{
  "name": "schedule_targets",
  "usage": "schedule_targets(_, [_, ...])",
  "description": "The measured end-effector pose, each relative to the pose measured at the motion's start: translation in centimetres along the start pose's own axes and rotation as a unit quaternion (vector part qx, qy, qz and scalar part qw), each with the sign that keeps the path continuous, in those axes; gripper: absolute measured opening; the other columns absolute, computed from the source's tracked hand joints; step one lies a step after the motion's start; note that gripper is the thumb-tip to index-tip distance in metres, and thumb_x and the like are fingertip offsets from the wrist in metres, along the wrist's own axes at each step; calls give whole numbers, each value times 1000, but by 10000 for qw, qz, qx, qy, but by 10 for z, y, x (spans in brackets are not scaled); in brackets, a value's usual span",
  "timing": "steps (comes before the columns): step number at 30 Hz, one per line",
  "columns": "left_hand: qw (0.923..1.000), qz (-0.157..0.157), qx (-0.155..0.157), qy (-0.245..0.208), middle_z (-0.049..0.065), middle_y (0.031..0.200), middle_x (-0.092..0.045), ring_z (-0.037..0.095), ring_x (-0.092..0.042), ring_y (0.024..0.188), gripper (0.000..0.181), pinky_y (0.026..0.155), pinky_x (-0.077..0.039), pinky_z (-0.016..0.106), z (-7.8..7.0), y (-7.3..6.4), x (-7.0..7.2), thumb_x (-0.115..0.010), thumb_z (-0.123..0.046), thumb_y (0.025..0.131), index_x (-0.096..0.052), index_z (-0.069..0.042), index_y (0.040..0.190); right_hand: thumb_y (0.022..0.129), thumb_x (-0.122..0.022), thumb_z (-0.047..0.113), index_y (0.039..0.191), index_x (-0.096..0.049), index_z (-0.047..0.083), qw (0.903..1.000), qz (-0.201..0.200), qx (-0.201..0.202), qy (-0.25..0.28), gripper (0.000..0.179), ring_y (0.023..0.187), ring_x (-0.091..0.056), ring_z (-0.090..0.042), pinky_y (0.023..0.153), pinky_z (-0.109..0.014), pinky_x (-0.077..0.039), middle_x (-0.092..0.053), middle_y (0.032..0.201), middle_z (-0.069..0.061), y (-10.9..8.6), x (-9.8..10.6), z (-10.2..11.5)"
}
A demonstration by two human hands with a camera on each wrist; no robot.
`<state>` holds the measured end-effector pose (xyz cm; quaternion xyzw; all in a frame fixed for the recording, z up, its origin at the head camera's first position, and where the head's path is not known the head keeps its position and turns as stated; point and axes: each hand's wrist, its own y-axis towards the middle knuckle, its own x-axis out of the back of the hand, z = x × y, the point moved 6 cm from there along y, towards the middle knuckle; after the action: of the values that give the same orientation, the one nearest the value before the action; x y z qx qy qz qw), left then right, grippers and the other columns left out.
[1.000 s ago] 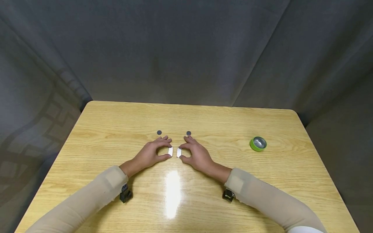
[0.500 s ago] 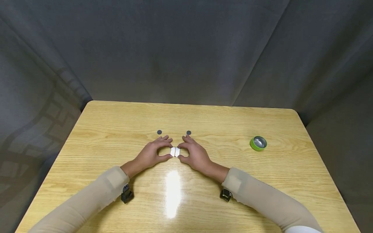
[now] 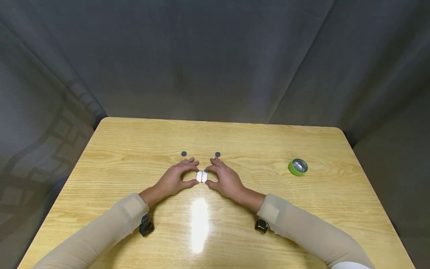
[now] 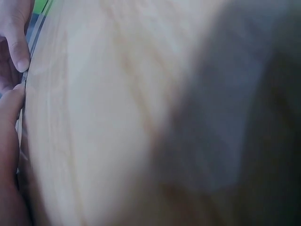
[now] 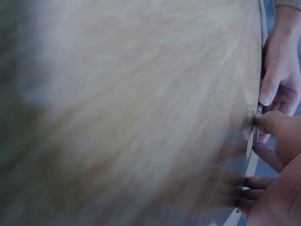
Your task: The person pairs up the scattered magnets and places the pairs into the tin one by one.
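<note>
Two small, flat, silvery-white plates lie side by side on the wooden table (image 3: 161, 138) in the head view, with a thin dark line between them. My left hand (image 3: 173, 178) pinches the left plate (image 3: 199, 176) at its near and far edges, between thumb and a finger. From the other side my right hand (image 3: 229, 180) holds the right plate (image 3: 205, 176) the same way. The wrist views catch the hands only at the frame edge: the left thumb (image 4: 14, 101) there, and the right thumb (image 5: 270, 121) on a thin dark edge.
Beyond the hands lie two dark round discs, a left one (image 3: 183, 153) and a right one (image 3: 217, 154) close to the right fingertips. A small green bowl (image 3: 293, 170) with a metallic inside stands to the right. A grey curtain (image 3: 215, 67) hangs behind the table.
A second ago a gap separated the plates. Both hands have slid them inward until they sit side by side; over the last half second they stay put.
</note>
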<state>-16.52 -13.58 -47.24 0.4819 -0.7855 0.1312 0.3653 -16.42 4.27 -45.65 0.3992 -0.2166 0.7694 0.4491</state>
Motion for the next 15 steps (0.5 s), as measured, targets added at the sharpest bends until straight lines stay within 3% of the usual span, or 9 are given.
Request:
schedule_targets(7, [10000, -8, 10, 63, 8, 145, -58, 32, -40, 146, 34, 118, -31, 54, -1, 0, -1, -83, -23, 89, -71, -12, 119, 89, -82, 22, 122, -72, 11, 9998, 30, 13, 185, 36, 149, -32, -33, 111, -56, -40, -47, 153, -19, -2, 1, -1])
schedule_targets(15, [9999, -12, 29, 147, 7, 146, -57, 30, -39, 146, 35, 118, -30, 54, 0, -2, -2, -82, -25, 90, -71, -13, 120, 94, -77, 29, 131, -66, 8, 9965, 778, 94, 300, 44, 153, -22, -36, 116, -57, -33, -36, 159, -23, -1, 5, 1])
